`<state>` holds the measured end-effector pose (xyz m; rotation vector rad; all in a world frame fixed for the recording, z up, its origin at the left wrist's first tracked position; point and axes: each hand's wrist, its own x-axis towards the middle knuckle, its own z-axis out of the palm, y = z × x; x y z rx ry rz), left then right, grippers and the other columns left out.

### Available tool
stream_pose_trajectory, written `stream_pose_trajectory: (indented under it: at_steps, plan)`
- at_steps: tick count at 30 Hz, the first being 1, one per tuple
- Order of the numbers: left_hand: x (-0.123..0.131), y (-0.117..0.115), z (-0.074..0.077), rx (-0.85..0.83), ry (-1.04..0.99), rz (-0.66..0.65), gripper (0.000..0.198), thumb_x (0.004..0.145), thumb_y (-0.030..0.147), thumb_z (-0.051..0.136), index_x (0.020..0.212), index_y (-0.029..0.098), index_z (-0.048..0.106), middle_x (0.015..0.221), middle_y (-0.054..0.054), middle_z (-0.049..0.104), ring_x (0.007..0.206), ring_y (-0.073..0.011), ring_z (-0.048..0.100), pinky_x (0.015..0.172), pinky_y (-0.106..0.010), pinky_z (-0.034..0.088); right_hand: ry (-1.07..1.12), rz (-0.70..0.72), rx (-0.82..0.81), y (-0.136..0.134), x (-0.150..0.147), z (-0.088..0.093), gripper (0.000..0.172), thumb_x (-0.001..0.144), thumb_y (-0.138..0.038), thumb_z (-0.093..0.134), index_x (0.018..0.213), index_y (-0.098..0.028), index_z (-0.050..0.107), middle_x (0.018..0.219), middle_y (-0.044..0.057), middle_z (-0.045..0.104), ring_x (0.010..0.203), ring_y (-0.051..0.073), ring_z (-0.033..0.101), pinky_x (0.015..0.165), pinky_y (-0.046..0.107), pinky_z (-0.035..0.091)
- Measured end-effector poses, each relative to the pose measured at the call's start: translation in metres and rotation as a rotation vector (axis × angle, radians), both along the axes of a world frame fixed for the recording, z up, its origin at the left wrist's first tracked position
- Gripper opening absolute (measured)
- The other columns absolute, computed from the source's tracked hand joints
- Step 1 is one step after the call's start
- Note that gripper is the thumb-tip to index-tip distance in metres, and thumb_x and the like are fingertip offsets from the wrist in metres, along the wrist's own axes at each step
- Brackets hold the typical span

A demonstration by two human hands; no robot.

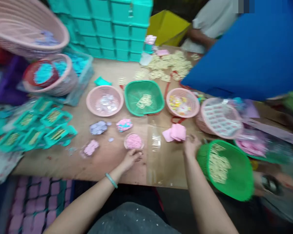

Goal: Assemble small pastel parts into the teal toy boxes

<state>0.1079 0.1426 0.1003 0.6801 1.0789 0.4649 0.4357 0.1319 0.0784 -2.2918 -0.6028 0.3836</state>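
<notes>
My left hand (132, 158) lies just below a small round tub of pink bits (133, 141), its fingers loosely curled and apart, with nothing seen in them. My right hand (191, 144) is beside a stack of pink squares (178, 132); its fingers are blurred, so what they hold or touch is unclear. Left of the tub are a pink pile (90, 148), a lilac pile (98, 127) and a pink and blue pile (124, 124). A clear plastic piece (156, 139) lies between my hands.
Behind are a pink basket (104, 100), a green basket (144, 98) and another pink basket (183, 102). Filled teal trays (34, 138) stand left. At right, another person's hand is by a green basket (239, 172). A blue panel (249, 55) juts in at upper right.
</notes>
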Motion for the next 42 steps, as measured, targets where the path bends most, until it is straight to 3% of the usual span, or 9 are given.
stream_pose_trajectory:
  at_steps: [3,8,10,12,18,22,27,35,42]
  plan:
    - [-0.057,-0.005,0.007,0.189,0.194,0.105,0.007,0.077,0.022,0.071,0.083,0.018,0.070,0.082,-0.004,0.068,0.079,-0.0191,0.062,0.082,-0.034,0.049,-0.079,0.176,0.144,-0.001,-0.084,0.000,0.034,0.090,-0.036,0.048,0.111,-0.014,0.063,0.114,0.016,0.063,0.111,0.029,0.059,0.102,0.051,0.045]
    - [-0.182,0.001,0.015,0.451,0.613,0.331,0.012,0.079,0.010,0.059,0.083,0.021,0.062,0.095,-0.007,0.060,0.102,-0.0251,0.055,0.102,-0.040,0.042,0.176,1.093,0.256,-0.004,-0.284,-0.011,0.030,0.093,-0.022,0.048,0.114,-0.025,0.069,0.110,0.011,0.070,0.105,0.025,0.065,0.096,0.045,0.053]
    - [-0.229,0.008,0.009,0.509,0.735,0.393,0.016,0.079,0.008,0.055,0.087,0.022,0.060,0.101,-0.008,0.056,0.107,-0.0262,0.053,0.104,-0.042,0.041,0.149,1.172,0.222,0.000,-0.340,-0.024,0.037,0.092,-0.018,0.047,0.122,-0.024,0.067,0.122,0.013,0.066,0.117,0.027,0.061,0.102,0.050,0.051]
    - [-0.269,0.015,-0.002,0.533,0.824,0.428,0.020,0.079,0.007,0.052,0.090,0.022,0.059,0.102,-0.009,0.054,0.102,-0.0256,0.054,0.099,-0.042,0.044,0.062,1.074,0.196,0.006,-0.368,-0.041,0.043,0.092,-0.016,0.044,0.130,-0.021,0.062,0.134,0.015,0.059,0.130,0.028,0.052,0.109,0.055,0.045]
    - [-0.339,0.013,-0.042,0.564,0.941,0.378,0.029,0.079,0.008,0.049,0.102,0.019,0.063,0.109,-0.013,0.057,0.107,-0.0284,0.058,0.102,-0.046,0.047,-0.068,0.991,0.079,0.022,-0.356,-0.075,0.040,0.096,-0.024,0.044,0.131,-0.020,0.061,0.143,0.015,0.051,0.136,0.029,0.044,0.114,0.058,0.037]
    - [-0.350,0.009,-0.055,0.643,0.884,0.233,0.042,0.083,0.010,0.050,0.122,0.018,0.063,0.137,-0.017,0.055,0.136,-0.0318,0.046,0.119,-0.049,0.033,-0.068,1.107,-0.055,0.032,-0.346,-0.078,0.041,0.090,-0.016,0.042,0.123,-0.021,0.065,0.125,0.014,0.061,0.118,0.030,0.053,0.106,0.055,0.043]
    - [-0.348,0.014,-0.071,0.770,0.814,-0.040,0.045,0.087,0.009,0.047,0.127,0.019,0.064,0.147,-0.014,0.053,0.148,-0.0297,0.032,0.123,-0.047,0.027,-0.081,1.143,-0.106,0.043,-0.352,-0.072,0.041,0.086,-0.014,0.045,0.120,-0.021,0.067,0.107,0.012,0.063,0.100,0.028,0.056,0.097,0.046,0.048]
    - [-0.350,0.029,-0.085,0.864,0.885,-0.149,0.024,0.088,0.011,0.047,0.097,0.020,0.068,0.101,-0.013,0.065,0.102,-0.0294,0.059,0.097,-0.045,0.049,-0.095,1.060,-0.144,0.058,-0.353,-0.070,0.021,0.084,-0.016,0.047,0.096,-0.019,0.064,0.094,0.009,0.060,0.090,0.024,0.056,0.088,0.039,0.049]
    - [-0.345,0.036,-0.077,0.911,0.927,-0.071,0.026,0.086,0.008,0.046,0.101,0.019,0.065,0.100,-0.011,0.065,0.098,-0.0276,0.062,0.091,-0.044,0.053,-0.078,0.990,-0.129,0.061,-0.347,-0.065,0.010,0.081,-0.019,0.053,0.089,-0.019,0.060,0.095,0.009,0.060,0.088,0.023,0.058,0.085,0.037,0.050]
